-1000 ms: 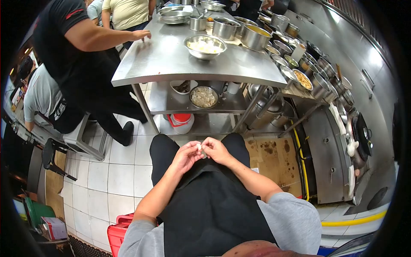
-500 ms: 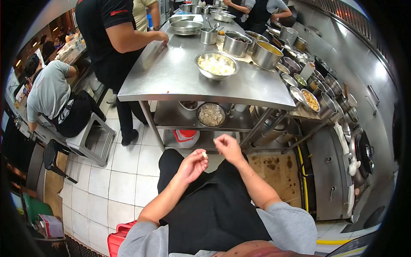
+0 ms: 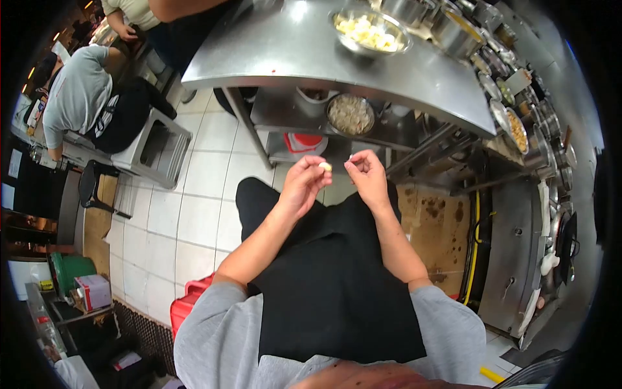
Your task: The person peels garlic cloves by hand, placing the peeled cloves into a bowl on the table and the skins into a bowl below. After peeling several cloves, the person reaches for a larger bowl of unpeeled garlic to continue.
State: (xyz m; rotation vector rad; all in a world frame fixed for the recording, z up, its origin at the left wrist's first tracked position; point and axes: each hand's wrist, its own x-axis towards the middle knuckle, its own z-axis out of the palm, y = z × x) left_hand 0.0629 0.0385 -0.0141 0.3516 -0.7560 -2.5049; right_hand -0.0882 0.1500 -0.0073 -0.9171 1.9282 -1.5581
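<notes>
Hands [image 3: 301, 186] [image 3: 369, 183] now parted, pale piece [image 3: 325, 167] in left; co-worker's [image 3: 79, 94] print [image 3: 107, 117] illegible.

Pale yellow piece [image 3: 326, 167], plain black apron [image 3: 337, 285], grey sleeves [image 3: 448, 324]

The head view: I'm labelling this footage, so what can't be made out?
In the head view:
Small pale yellow piece in left hand: too small to identify, partly covered by fingers.
Anything pinched by right hand: too small, fingers hide it.
Contents of white container: partly hidden by grey steel tabletop.
Another person's bare arm: cut off by top edge.
</notes>
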